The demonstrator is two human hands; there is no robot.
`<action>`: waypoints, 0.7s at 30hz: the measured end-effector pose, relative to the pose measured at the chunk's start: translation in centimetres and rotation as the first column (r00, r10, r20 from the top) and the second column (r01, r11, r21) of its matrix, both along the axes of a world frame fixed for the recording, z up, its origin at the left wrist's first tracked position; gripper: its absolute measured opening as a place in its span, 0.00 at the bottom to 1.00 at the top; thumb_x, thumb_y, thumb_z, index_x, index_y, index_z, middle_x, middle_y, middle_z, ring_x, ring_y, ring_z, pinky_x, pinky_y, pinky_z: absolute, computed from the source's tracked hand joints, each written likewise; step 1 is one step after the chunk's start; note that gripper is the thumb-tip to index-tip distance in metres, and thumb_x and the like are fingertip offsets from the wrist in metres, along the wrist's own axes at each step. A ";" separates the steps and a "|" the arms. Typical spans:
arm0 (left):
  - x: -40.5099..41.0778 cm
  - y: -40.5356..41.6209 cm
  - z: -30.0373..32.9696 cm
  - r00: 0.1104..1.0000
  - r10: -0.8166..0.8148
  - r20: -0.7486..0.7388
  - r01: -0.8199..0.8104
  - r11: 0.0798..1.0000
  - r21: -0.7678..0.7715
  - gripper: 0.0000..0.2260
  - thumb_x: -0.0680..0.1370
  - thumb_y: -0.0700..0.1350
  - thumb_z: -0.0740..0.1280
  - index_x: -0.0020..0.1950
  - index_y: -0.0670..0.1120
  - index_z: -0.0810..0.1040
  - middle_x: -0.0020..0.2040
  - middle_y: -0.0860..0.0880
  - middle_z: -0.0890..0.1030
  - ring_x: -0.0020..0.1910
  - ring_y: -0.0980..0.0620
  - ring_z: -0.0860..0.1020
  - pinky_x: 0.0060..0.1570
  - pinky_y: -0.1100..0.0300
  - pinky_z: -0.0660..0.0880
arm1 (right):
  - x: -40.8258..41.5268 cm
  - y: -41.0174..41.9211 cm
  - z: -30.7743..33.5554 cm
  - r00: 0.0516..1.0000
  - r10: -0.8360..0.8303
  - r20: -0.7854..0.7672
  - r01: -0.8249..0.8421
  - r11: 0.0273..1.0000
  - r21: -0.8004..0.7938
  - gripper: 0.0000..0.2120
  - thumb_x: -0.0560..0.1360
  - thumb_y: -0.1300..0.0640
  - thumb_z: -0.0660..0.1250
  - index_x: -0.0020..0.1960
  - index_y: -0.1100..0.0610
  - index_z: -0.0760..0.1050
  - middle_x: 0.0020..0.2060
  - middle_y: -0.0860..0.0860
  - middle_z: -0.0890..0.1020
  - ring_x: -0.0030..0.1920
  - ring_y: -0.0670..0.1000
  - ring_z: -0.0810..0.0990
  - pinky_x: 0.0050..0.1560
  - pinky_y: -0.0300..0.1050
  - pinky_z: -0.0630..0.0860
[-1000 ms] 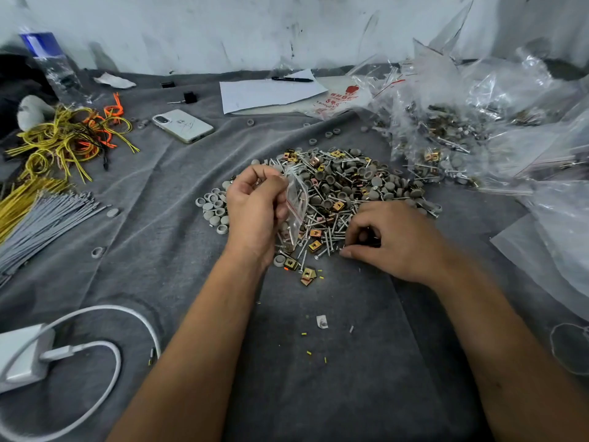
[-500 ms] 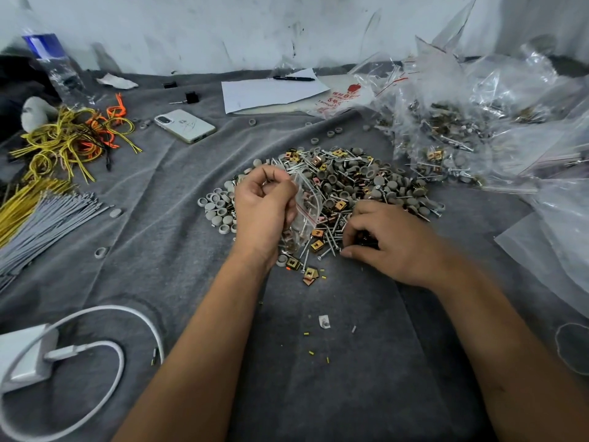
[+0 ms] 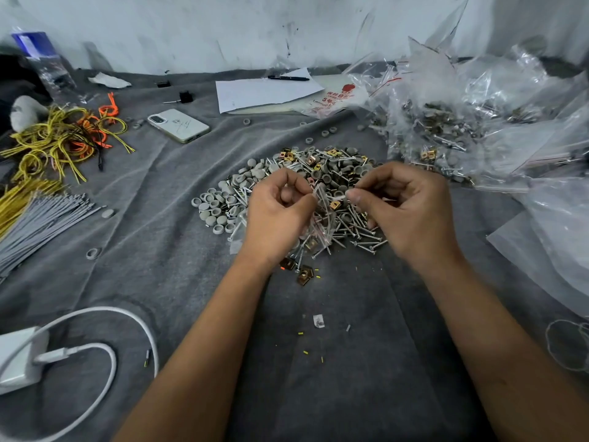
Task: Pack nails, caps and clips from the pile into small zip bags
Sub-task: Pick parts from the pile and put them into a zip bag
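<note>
A pile point(image 3: 318, 177) of silver nails, grey round caps and brass clips lies on the grey cloth in the middle. My left hand point(image 3: 277, 215) pinches the top of a small clear zip bag point(image 3: 322, 218) just above the pile. My right hand point(image 3: 411, 208) is raised beside it, fingertips pinched on several nails point(image 3: 339, 198) held at the bag's mouth. The bag hangs between the two hands, with a clip and nails showing through it. A few loose clips point(image 3: 302, 275) lie at the pile's near edge.
Filled and empty plastic bags point(image 3: 462, 122) heap up at the right. A phone point(image 3: 178, 126), paper with a pen point(image 3: 264, 90), yellow and orange wires point(image 3: 60, 138), grey ties point(image 3: 41, 221) and a white charger with cable point(image 3: 19, 358) lie to the left.
My right hand has lifted off the pile with nails and come up to the bag's mouth. My left hand has shifted slightly with the bag.
</note>
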State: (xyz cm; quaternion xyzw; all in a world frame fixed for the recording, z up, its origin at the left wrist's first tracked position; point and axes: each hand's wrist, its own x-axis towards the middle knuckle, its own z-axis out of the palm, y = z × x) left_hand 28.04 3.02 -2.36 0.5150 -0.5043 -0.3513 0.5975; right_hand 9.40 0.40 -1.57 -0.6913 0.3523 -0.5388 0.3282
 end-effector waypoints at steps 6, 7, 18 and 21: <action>0.1 -0.1 -0.2 1.000 -0.005 0.025 0.006 0.999 -0.032 0.10 0.75 0.28 0.67 0.42 0.42 0.76 0.25 0.52 0.71 0.23 0.51 0.69 0.26 0.62 0.69 | 1.6 0.7 -0.7 0.952 -0.077 -0.297 0.007 0.974 -0.228 0.06 0.69 0.59 0.81 0.43 0.56 0.85 0.38 0.45 0.85 0.40 0.44 0.83 0.42 0.40 0.80; 0.1 -0.1 -0.2 1.000 -0.003 0.024 0.004 0.999 -0.037 0.10 0.75 0.28 0.67 0.42 0.43 0.76 0.25 0.52 0.71 0.23 0.51 0.69 0.26 0.62 0.69 | 1.7 0.7 -0.7 0.942 -0.083 -0.324 -0.002 0.968 -0.251 0.06 0.69 0.60 0.81 0.44 0.57 0.85 0.39 0.46 0.85 0.40 0.43 0.83 0.43 0.39 0.79; 0.5 -0.2 -0.2 0.997 0.046 -0.059 -0.048 0.998 -0.037 0.05 0.75 0.30 0.68 0.44 0.39 0.76 0.25 0.48 0.71 0.22 0.51 0.68 0.25 0.63 0.66 | 1.2 0.3 -0.3 0.931 -0.096 -0.353 -0.007 0.960 -0.279 0.06 0.75 0.58 0.76 0.51 0.59 0.86 0.44 0.49 0.84 0.46 0.45 0.81 0.51 0.38 0.76; 0.7 -0.3 -0.3 0.995 0.077 -0.062 -0.079 0.996 -0.029 0.09 0.76 0.28 0.67 0.42 0.42 0.75 0.24 0.51 0.72 0.21 0.53 0.68 0.23 0.65 0.65 | 0.5 0.0 -0.5 0.838 -0.129 -0.531 0.007 0.974 -0.226 0.07 0.75 0.50 0.75 0.48 0.54 0.85 0.42 0.45 0.81 0.46 0.47 0.78 0.51 0.45 0.74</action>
